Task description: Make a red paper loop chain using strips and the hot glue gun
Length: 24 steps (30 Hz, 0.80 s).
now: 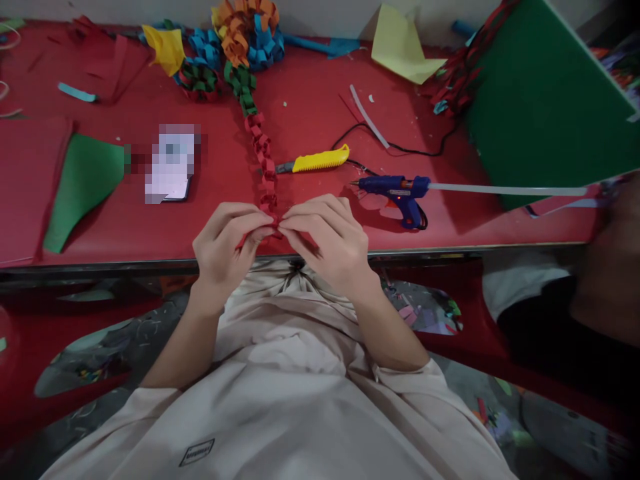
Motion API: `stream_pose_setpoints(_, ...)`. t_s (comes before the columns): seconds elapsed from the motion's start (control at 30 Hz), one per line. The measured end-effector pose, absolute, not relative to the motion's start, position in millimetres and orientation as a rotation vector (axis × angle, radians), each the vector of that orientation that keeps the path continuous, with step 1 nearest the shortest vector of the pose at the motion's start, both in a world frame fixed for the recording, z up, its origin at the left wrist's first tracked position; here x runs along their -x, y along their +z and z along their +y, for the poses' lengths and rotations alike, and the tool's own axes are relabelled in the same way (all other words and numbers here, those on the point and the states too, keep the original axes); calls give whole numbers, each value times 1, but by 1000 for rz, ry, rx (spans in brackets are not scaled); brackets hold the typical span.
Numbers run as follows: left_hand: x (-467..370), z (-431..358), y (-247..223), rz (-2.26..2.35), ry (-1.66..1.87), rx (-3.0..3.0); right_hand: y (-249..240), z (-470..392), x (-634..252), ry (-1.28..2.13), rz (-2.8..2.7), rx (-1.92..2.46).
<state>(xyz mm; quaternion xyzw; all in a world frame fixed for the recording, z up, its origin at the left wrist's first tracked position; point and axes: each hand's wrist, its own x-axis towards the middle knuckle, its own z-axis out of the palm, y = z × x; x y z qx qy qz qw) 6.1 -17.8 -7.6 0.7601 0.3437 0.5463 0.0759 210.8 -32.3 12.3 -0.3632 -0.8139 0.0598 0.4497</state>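
At the near edge of the red table point(310, 87), the left hand point(225, 243) and right hand point(330, 240) have thumbs and forefingers pinched together on the red end of the paper chain point(263, 150); the grips meet closely, probably to keep a small link steady; the chain runs away from them through red and green toward orange loops; the glue gun point(395, 193) lies right of it, perhaps for easy reach, near the yellow utility knife point(320, 160); fingertips hide the pinched link's seam; pixelation masks the phone point(173, 163).
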Motion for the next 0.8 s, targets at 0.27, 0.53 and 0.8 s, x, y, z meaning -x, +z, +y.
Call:
stream_pose_setpoints(0.27, 4, -24, -14, 1105, 1426, -2434, 8, -34, -205, 131, -1927, 893)
stream_pose_setpoints(0.53, 15, -15, -5, 849, 1428, -2779, 27, -31, -210, 683, -1772, 1014)
stream_pose_setpoints(0.8, 21, -4, 14, 750, 1246, -2750, 23, -17, -214, 1105, -1724, 942)
